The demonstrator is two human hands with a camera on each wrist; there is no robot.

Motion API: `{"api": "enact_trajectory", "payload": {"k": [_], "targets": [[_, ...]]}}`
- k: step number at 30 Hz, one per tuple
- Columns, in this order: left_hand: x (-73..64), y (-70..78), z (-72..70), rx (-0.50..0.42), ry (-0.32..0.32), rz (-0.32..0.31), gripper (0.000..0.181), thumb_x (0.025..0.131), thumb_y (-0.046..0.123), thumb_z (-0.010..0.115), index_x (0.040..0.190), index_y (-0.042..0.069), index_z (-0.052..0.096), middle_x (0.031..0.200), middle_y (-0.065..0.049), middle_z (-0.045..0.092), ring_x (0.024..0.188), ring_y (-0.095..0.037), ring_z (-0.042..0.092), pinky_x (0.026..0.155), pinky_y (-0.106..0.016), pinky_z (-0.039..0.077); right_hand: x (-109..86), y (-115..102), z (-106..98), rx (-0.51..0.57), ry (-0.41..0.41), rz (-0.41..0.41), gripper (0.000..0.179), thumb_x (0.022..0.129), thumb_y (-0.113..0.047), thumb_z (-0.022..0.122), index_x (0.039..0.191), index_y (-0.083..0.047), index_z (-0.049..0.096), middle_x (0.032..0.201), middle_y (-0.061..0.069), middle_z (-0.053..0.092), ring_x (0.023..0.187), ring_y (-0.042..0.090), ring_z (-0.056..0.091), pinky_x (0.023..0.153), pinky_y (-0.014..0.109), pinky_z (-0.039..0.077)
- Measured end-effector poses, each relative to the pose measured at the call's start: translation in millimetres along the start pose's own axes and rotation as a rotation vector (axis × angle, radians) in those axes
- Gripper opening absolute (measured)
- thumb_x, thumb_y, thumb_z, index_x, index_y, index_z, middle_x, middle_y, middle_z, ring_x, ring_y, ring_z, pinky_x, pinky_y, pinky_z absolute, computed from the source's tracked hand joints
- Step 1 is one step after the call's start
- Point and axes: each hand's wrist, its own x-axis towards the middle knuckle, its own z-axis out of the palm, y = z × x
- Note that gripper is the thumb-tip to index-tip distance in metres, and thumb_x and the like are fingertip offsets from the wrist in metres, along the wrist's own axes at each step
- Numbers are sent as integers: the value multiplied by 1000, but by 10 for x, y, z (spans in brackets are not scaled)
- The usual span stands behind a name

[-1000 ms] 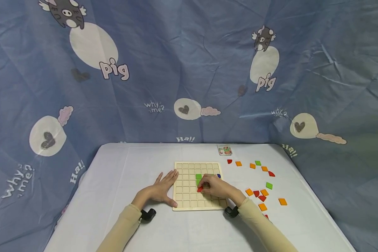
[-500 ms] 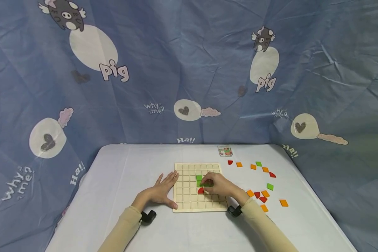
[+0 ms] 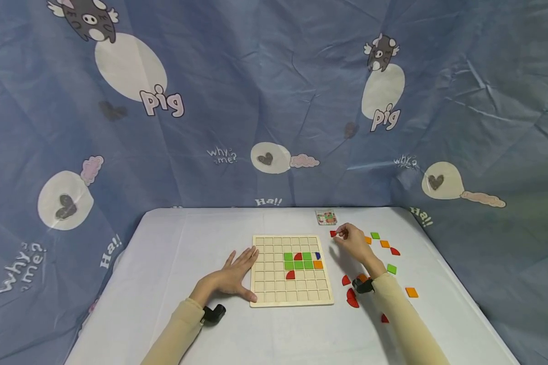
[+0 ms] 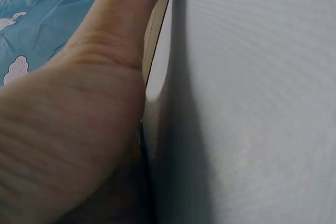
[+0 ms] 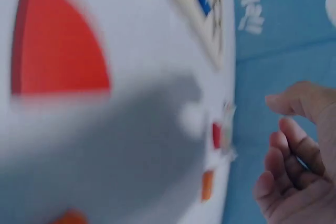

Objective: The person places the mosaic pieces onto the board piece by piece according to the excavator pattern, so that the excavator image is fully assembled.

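Observation:
A pale wooden grid board [image 3: 269, 284] lies on the white table, with green squares, an orange square, a blue piece and a red quarter-circle [image 3: 290, 275] in its cells. My left hand [image 3: 233, 274] rests spread along the board's left edge, thumb at the lower corner. Past the board's right side, my right hand [image 3: 352, 241] is over the table, its fingertips close to another red quarter-circle [image 3: 333, 233]. In the right wrist view this hand [image 5: 299, 156] has loosely bent fingers, thumb apart, nothing between them; that red piece [image 5: 216, 135] lies on the table.
A small picture card [image 3: 326, 217] lies at the back edge. Loose pieces are scattered on the right: orange squares [image 3: 411, 292], green squares [image 3: 391, 269] and red quarter-circles [image 3: 352, 298]. A blue patterned cloth [image 3: 274, 101] hangs behind the table.
My right hand has let go of the red quarter-circle on the board and moved right and toward the back. The coloured pieces it covered now show. My left hand has stayed put.

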Motion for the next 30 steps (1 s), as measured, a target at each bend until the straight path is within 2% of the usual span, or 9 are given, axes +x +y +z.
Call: {"api": "enact_trajectory", "payload": {"k": [7, 13, 19, 25, 30], "targets": [[1, 3, -2, 21, -1, -24, 130, 66, 69, 74, 155, 4, 5, 163, -13, 0, 151, -31, -1, 118, -60, -6, 84, 258, -43, 9, 46, 179, 28, 85, -17, 72, 101, 2, 59, 91, 15, 62, 77, 21, 57, 64, 28, 47], [8, -9, 28, -10, 15, -17, 133, 63, 70, 75, 154, 2, 6, 163, -15, 0, 151, -33, -1, 118, -61, -7, 119, 390, -1, -19, 78, 286, 33, 84, -21, 74, 101, 2, 59, 92, 16, 61, 78, 23, 57, 64, 30, 47], [-2, 19, -3, 16, 0, -34, 132, 63, 72, 73, 155, 4, 7, 164, -12, 0, 151, -29, -1, 119, -59, -7, 136, 448, 10, -62, 52, 313, 33, 83, -22, 75, 98, 2, 57, 88, 13, 58, 74, 21, 54, 63, 29, 45], [3, 12, 5, 20, -1, -29, 131, 64, 72, 73, 155, 5, 7, 164, -13, 0, 151, -30, -1, 119, -60, -6, 121, 412, -19, -70, 4, 350, 29, 84, -20, 72, 99, 2, 59, 87, 12, 59, 72, 19, 53, 61, 26, 44], [-4, 6, -1, 20, -7, -27, 130, 65, 71, 73, 155, 5, 5, 163, -13, -1, 151, -30, -1, 118, -60, -6, 97, 396, -43, -64, -7, 331, 27, 81, -17, 71, 98, 2, 60, 85, 12, 60, 70, 18, 54, 59, 24, 45]]}}
